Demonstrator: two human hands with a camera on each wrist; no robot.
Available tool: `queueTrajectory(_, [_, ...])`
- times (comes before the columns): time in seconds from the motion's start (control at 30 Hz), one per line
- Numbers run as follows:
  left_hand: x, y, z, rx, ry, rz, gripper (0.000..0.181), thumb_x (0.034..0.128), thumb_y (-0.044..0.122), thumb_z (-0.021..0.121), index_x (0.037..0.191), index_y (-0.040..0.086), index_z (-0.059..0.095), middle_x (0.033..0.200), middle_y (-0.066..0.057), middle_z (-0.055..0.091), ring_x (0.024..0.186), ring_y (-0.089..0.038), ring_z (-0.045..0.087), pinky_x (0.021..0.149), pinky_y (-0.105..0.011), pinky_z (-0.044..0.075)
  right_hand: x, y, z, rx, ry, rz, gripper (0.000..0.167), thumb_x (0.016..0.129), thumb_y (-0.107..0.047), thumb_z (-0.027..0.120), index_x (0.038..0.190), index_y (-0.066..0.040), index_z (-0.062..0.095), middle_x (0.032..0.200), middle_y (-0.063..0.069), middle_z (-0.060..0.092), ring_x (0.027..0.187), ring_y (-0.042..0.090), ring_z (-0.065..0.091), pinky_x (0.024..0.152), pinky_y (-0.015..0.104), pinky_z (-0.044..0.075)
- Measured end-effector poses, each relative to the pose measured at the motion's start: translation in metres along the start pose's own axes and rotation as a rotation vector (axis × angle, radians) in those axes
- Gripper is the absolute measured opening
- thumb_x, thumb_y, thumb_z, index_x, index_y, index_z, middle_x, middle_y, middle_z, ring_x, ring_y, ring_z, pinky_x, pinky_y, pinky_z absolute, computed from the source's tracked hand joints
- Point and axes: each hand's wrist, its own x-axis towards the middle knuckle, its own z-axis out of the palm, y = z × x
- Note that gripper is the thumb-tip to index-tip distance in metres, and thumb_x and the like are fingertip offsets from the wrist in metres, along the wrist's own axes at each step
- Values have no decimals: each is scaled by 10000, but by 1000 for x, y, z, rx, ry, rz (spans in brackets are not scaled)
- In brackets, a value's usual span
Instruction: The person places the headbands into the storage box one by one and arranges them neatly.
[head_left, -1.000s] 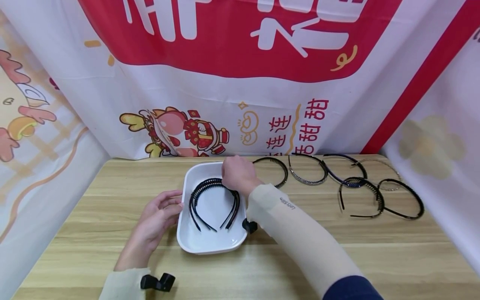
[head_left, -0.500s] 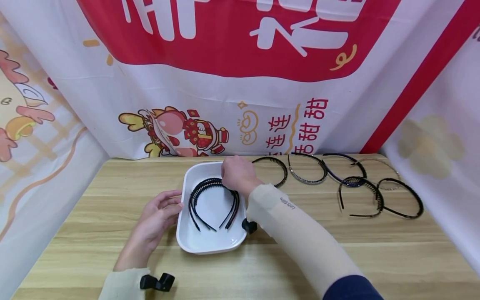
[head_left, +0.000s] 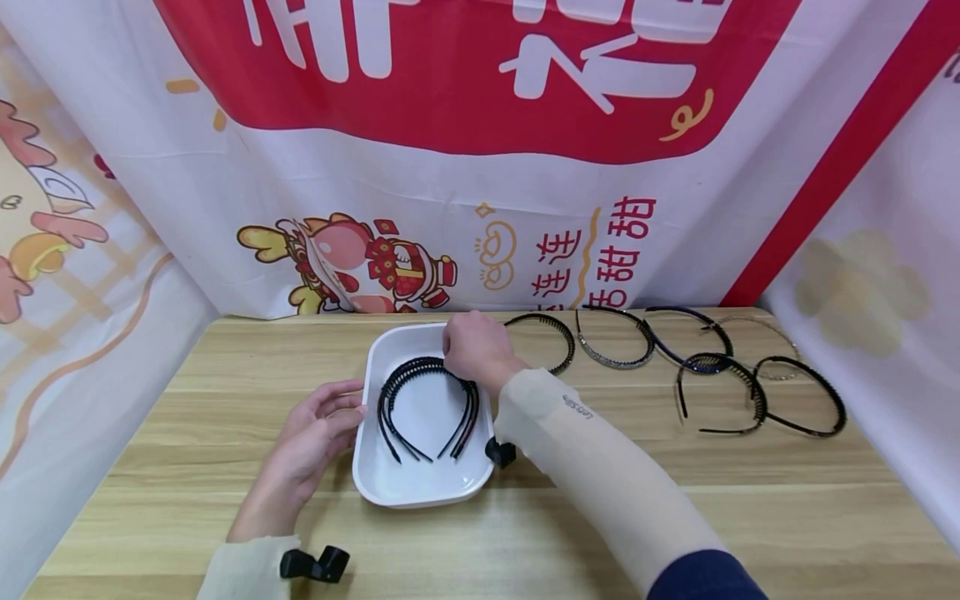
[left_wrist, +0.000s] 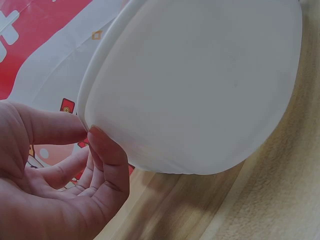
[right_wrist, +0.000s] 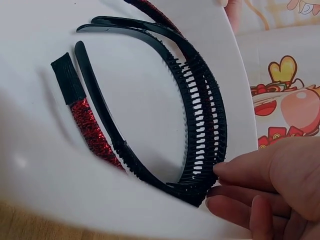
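Note:
A white tray (head_left: 423, 492) holds a small set of black toothed headbands (head_left: 408, 369), nested in one arch with their ends toward the person. In the right wrist view, a headband with red glitter (right_wrist: 90, 127) lies among them. My right hand (head_left: 480, 350) reaches over the tray's far right corner. Its thumb and fingertips pinch the headbands' curved top (right_wrist: 200, 187), as the right wrist view shows. At the tray's left side, my left hand (head_left: 322, 425) pinches the rim between thumb and finger, seen closer in the left wrist view.
Several more headbands lie on the wooden table (head_left: 600, 517) at the right. They include a black toothed one (head_left: 564, 333), one with silver glitter (head_left: 618, 364) and a plain black one (head_left: 832, 400). A printed cloth (head_left: 420, 183) hangs behind the table.

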Motion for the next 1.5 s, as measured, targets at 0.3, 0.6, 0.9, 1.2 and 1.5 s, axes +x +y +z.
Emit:
queueTrajectory(0.3, [0,1,1,5,5,-4,614,1037,82,663,1601,68,419,1326,-47,609,1102,-126,646,931,-247,599,1,1,1,5,-11,-2,70,923,-164,810,868,-196,781,884,-46,734,836,157,655,728,311,565])
queueTrajectory(0.6, [0,3,1,13,8,-6,614,1035,91,667,1599,74,425,1317,-34,611,1120,-131,642,942,-244,599,-3,9,0,139,29,-43,22,912,-162,825,911,-166,804,915,-23,754,855,159,666,790,322,588])
queueTrajectory(0.9, [1,2,-1,13,6,1,608,1037,79,654,1600,71,422,1309,-36,608,1111,-131,641,939,-253,598,-16,31,-4,599,49,-96,77,930,-173,843,984,-127,812,872,8,773,762,164,728,671,267,617])
queueTrajectory(1.2, [0,3,-2,11,4,-2,607,1038,90,661,1598,77,427,1316,-32,610,1119,-133,645,954,-251,597,-51,69,-4,931,117,41,162,922,-191,851,1060,-116,808,968,86,806,813,226,768,778,406,681])
queueTrajectory(1.5, [1,1,-2,4,4,-11,607,1040,99,667,1598,85,427,1318,-16,624,1117,-129,652,950,-256,597,-104,138,2,907,244,184,279,955,-286,824,1173,-117,783,1073,143,802,849,212,765,783,377,674])
